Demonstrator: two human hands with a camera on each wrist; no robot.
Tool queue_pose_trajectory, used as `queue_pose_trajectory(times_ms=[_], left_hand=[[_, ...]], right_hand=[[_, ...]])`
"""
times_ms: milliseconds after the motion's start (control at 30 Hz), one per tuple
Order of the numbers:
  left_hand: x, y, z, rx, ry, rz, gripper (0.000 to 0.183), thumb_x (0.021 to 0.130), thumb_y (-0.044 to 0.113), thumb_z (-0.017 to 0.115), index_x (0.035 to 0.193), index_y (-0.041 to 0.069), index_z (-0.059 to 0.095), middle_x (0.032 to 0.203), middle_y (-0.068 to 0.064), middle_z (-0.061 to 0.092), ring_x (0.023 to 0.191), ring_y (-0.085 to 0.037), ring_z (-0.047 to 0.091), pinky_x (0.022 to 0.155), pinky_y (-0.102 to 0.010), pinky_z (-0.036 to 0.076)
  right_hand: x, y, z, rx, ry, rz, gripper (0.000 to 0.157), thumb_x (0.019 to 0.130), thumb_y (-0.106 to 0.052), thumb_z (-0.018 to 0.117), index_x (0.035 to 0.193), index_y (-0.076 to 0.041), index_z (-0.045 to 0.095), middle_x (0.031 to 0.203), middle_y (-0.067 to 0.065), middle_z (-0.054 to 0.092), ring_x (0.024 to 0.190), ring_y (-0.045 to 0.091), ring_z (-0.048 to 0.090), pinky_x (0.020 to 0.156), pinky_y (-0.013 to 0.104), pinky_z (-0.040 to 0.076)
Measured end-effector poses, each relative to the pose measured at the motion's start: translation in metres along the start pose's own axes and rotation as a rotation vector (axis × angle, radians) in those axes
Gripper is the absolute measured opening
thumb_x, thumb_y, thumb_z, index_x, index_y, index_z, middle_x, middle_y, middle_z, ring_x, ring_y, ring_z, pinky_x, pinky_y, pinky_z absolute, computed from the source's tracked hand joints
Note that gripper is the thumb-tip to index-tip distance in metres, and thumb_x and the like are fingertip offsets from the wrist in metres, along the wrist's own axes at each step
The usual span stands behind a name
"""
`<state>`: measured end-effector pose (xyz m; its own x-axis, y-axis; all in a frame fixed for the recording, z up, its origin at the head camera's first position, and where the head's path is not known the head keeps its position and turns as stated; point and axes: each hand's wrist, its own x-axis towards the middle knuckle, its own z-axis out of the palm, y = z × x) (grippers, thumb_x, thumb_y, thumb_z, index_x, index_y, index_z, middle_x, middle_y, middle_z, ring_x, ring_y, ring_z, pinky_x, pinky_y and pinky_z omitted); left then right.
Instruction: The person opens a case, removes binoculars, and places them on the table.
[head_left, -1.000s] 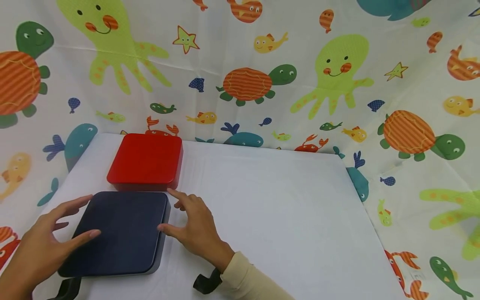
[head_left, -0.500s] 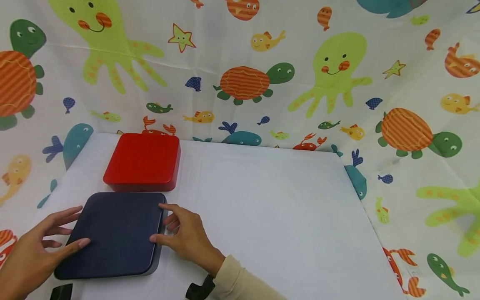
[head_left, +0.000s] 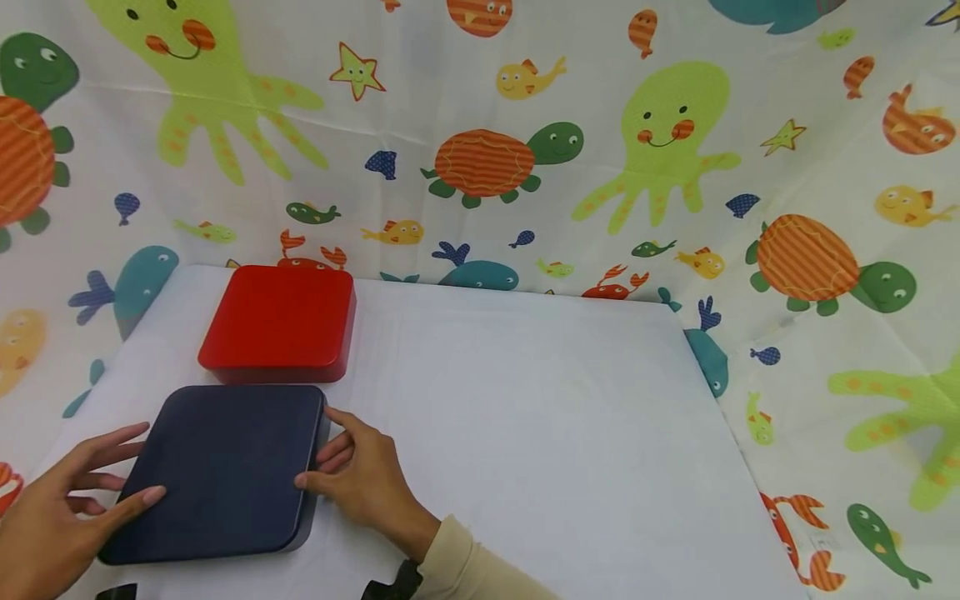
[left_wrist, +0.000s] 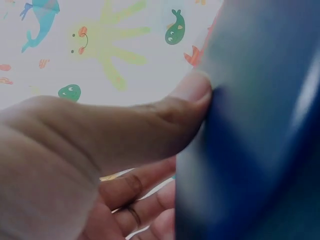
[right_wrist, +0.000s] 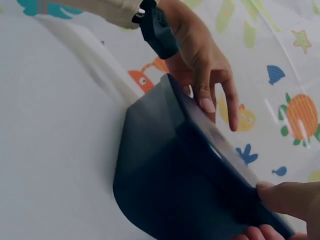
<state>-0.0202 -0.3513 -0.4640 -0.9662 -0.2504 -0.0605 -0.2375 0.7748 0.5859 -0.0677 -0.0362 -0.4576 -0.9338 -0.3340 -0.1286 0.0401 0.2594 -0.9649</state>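
Observation:
A dark blue lidded box point(head_left: 225, 467) lies flat on the white table, with a red box point(head_left: 281, 321) just behind it. At its left edge is my left hand point(head_left: 63, 508); the thumb touches the lid and the loosely spread fingers lie beside the edge. In the left wrist view that thumb point(left_wrist: 165, 115) meets the blue surface, while the fingertips are partly hidden by it. My right hand point(head_left: 367, 479) pinches the box's right edge, thumb on the lid and fingers bent against the side. The right wrist view shows the box's deep side point(right_wrist: 165, 175) below the lid rim.
White cloth covers the table point(head_left: 525, 442), which stretches to the right of both boxes. A curtain point(head_left: 420, 92) printed with sea animals hangs behind and at the sides. A black strap point(head_left: 393, 583) is on my right wrist.
Both hands have come down toward me along the blue box, and the right fingers have closed on its right edge. The whole head view has shifted slightly; both boxes stay in place.

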Motion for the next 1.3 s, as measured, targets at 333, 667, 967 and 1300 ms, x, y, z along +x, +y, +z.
queue_pose_trajectory(times_ms=[333,667,967,1300], left_hand=[[-0.019,0.012,-0.005,-0.072,0.144,0.019,0.081,0.091,0.013,0.086,0.159,0.0,0.044,0.135,-0.043,0.055,0.074,0.016,0.035,0.057,-0.014,0.034],[-0.026,0.032,-0.004,-0.05,0.138,0.058,0.084,0.09,0.016,0.087,0.162,0.007,0.044,0.135,-0.043,0.056,0.073,0.012,0.038,0.057,-0.012,0.035],[-0.037,0.078,0.011,0.074,0.046,0.072,0.091,0.082,0.019,0.094,0.159,0.009,0.048,0.115,-0.028,0.065,0.08,-0.028,0.059,0.054,-0.013,0.038],[-0.037,0.119,0.037,0.02,0.011,0.16,0.091,0.077,0.023,0.097,0.157,0.017,0.053,0.111,-0.02,0.066,0.077,-0.022,0.061,0.058,-0.025,0.059]], right_hand=[[-0.011,-0.006,-0.007,0.042,-0.009,-0.02,0.085,0.082,-0.008,0.092,0.154,-0.035,0.055,0.096,-0.011,0.068,0.074,-0.005,0.069,0.067,0.018,0.06],[-0.024,-0.016,-0.035,0.073,-0.004,-0.008,0.084,0.082,-0.008,0.092,0.151,-0.043,0.056,0.096,-0.01,0.068,0.075,0.0,0.071,0.065,0.021,0.06],[-0.037,-0.003,-0.07,0.043,0.023,0.02,0.086,0.083,-0.007,0.091,0.151,-0.045,0.056,0.1,-0.006,0.069,0.077,0.004,0.072,0.065,0.021,0.059],[-0.051,0.015,-0.114,0.035,0.078,0.003,0.083,0.083,-0.006,0.09,0.152,-0.039,0.057,0.106,0.009,0.069,0.077,0.011,0.073,0.065,0.023,0.058]])
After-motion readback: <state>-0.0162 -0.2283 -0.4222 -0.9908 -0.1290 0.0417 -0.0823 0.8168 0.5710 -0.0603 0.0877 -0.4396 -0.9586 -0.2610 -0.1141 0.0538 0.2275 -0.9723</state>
